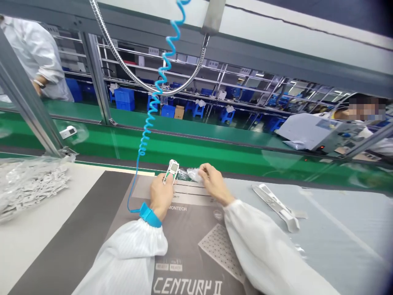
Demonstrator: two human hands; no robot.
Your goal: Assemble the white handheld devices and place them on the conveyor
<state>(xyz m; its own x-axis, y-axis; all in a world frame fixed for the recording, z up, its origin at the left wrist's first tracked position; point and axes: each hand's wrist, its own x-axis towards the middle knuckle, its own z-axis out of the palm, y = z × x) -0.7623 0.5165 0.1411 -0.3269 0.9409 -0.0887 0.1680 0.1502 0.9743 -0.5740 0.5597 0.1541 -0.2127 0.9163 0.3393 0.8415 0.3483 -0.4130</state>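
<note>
My left hand (162, 191) grips a small white device (173, 169) with a grey screen and some green on its lower part. A blue wrist strap with a coiled cord circles that wrist. To its right, my right hand (213, 182) pinches a crumpled piece of clear plastic (194, 174), which reaches toward the device. Both hands are above the far end of a dark printed mat (190, 229) marked "CENTURY II". Right of my right hand lies a long white plastic housing part (276, 205) on the grey bench cover.
At left is a clear bag of many small grey parts (33, 184). Beyond the bench edge runs a green conveyor belt (196, 151) carrying another white device (68, 132). The coiled blue cord (158, 84) hangs in front. Co-workers sit across the line, near a grey machine (311, 131).
</note>
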